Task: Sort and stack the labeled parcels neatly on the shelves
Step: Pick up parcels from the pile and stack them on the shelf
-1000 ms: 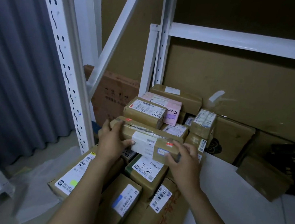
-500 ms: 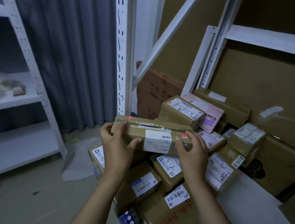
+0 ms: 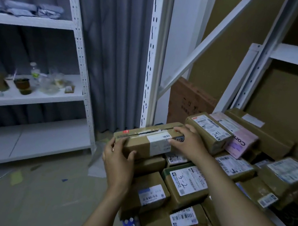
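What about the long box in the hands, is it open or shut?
Shut: the long box has flat flaps and tape along its top seam.

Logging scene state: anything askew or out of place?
Yes. The parcel heap is jumbled, boxes tilted at mixed angles. Paper scraps litter the floor. Cups and a bottle clutter the left shelf.

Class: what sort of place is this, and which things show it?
Probably a parcel storeroom: a heap of labelled cardboard parcels, white metal shelving, and a long parcel gripped by the left hand and right hand.
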